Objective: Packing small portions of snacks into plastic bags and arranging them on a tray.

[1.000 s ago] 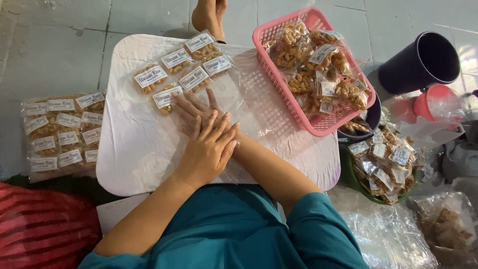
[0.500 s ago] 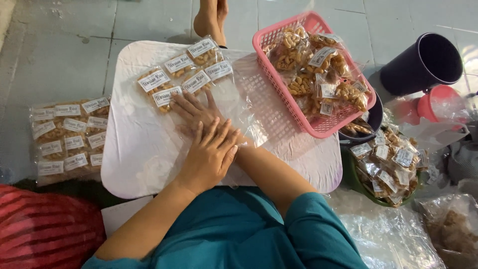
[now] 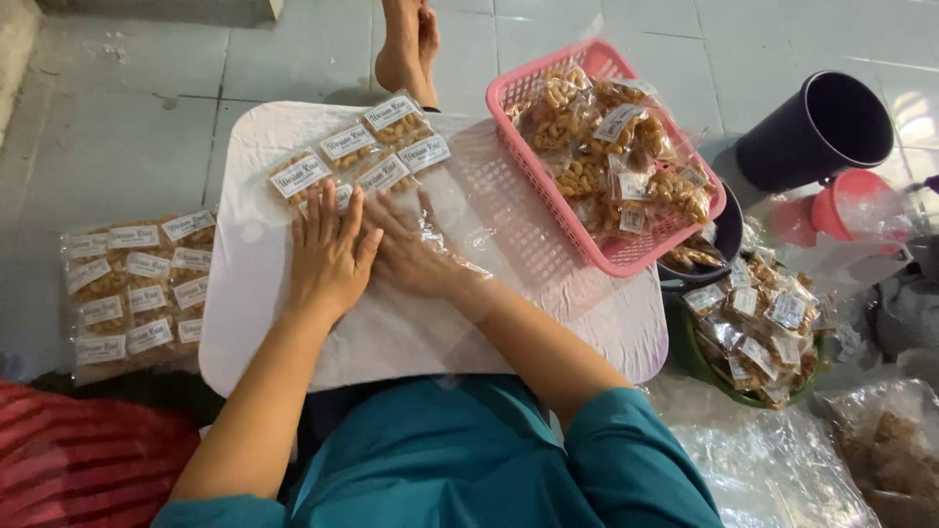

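Both my hands lie flat, side by side, on a clear plastic bag (image 3: 460, 230) on a white low table (image 3: 587, 313). My left hand (image 3: 328, 254) presses the bag's near left part, fingers spread towards the packets. My right hand (image 3: 416, 249) rests right beside it, thumb touching the left hand. Inside the bag's far end lie several small labelled snack packets (image 3: 357, 156) in two rows, just beyond my fingertips. Neither hand grips anything.
A pink basket (image 3: 626, 259) full of snack packets overhangs the table's right side. A bundle of packets (image 3: 137, 284) lies on the floor to the left. A dark cup (image 3: 817, 132), a red cup (image 3: 846, 205) and a green bowl (image 3: 694, 357) of packets stand to the right. Someone's feet (image 3: 411, 44) are beyond the table.
My left hand, which lay on top of my right hand, has slid off to the left. Both hands now press the bag side by side.
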